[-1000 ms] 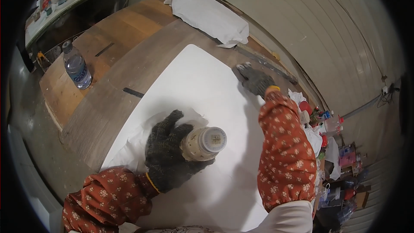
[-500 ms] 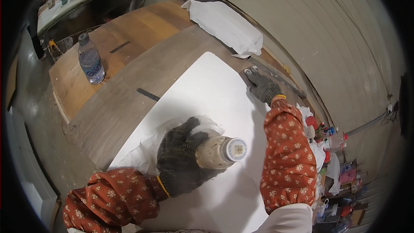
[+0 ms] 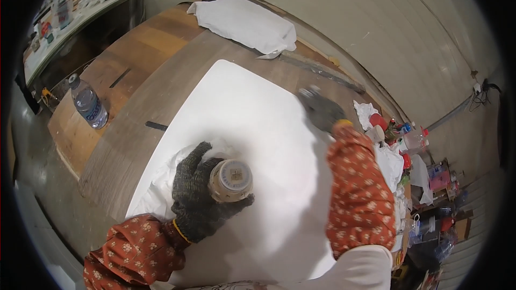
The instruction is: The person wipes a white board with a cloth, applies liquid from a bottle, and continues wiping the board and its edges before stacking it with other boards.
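My left hand (image 3: 198,196), in a dark knitted glove, is closed around a squat bottle with a pale round cap (image 3: 235,176); its top faces me. Crumpled white cloth or tissue (image 3: 167,174) lies beneath and beside that hand. Both are over a large smooth white panel (image 3: 244,96) with rounded corners. Gloved the same way, my right hand (image 3: 321,110) is at the panel's right edge. Motion smears its fingers, and whitish marks show at their tips. Whether it holds anything cannot be made out.
The panel rests on a wooden table (image 3: 121,129). A water bottle (image 3: 88,102) stands at the left, near short dark strips. White cloth (image 3: 244,24) and a long grey bar (image 3: 322,71) lie along the far side. Bottles and clutter (image 3: 414,139) crowd the right, below the wall.
The view has shifted, so the table sits further left. The bottle in my left hand has tipped more upright, its cap now facing me. My right hand has become blurred at the panel's edge.
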{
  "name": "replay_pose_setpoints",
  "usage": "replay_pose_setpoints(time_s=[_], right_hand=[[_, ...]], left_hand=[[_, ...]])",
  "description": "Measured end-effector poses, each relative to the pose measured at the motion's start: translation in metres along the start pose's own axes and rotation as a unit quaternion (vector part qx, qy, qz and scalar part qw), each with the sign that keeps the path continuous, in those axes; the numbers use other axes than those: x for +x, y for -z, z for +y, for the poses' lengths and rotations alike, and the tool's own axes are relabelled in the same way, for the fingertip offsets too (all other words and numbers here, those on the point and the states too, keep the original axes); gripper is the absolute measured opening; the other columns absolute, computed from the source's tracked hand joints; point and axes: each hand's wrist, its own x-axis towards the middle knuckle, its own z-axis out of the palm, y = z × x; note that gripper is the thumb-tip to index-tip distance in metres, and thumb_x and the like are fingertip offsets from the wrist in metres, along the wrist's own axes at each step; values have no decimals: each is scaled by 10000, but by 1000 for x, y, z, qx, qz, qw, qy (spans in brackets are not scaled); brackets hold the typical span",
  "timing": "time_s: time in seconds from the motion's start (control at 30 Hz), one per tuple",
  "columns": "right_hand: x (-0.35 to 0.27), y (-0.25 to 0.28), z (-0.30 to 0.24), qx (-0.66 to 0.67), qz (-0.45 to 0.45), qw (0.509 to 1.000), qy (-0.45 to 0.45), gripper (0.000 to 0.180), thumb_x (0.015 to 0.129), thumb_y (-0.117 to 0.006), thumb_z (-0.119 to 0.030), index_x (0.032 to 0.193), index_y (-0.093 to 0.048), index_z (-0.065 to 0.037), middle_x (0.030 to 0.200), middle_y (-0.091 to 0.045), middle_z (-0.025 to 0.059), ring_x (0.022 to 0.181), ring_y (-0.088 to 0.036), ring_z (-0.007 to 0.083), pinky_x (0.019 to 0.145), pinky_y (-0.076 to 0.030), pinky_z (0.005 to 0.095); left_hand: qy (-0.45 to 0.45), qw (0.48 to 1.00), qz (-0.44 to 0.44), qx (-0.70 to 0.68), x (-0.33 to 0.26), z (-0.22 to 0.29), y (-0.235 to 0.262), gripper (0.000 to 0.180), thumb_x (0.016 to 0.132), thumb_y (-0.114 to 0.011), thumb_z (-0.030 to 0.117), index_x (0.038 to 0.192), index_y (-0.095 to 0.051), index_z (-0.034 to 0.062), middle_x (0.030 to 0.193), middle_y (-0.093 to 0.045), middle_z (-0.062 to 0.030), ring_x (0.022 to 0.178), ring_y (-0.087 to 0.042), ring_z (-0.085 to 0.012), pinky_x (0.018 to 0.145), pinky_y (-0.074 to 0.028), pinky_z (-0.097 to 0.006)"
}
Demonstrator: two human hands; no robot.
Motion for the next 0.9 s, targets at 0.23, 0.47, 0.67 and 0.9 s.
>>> replay_pose_setpoints(time_s=[0.23,0.47,0.67,0.9], right_hand=[[-61,25,21,-95,-161,971,-150,379,941,-412,-215,1296,-487,-108,1392,-474,130,1296,-435,338,1008,-432,452],[138,11,-139,96,22,990,104,580,808,-500,-208,1383,-433,-175,1367,-480,175,1204,-516,351,1002,-423,411],[163,49,-204,68,-48,992,99,423,808,-508,-170,1226,-569,-152,1338,-509,189,1182,-541,372,974,-450,468],[148,53,-241,62,-39,990,121,456,833,-486,-186,1286,-472,-136,1337,-482,185,1232,-492,339,993,-430,465]], left_hand=[[-36,999,30,16,2,-6,-1,605,625,-832,417,1112,-652,107,1101,-643,-86,1161,-507,-341,994,-400,-467],[-2,999,21,31,1,3,4,616,632,-831,392,1148,-631,122,1146,-630,-69,1182,-494,-343,1010,-383,-466],[2,999,-41,-27,7,2,1,668,612,-840,362,1178,-595,105,1141,-610,-86,1154,-500,-356,999,-386,-472],[61,996,-39,42,2,-4,23,654,652,-825,371,1195,-579,103,1167,-599,-89,1154,-500,-354,998,-386,-477]])
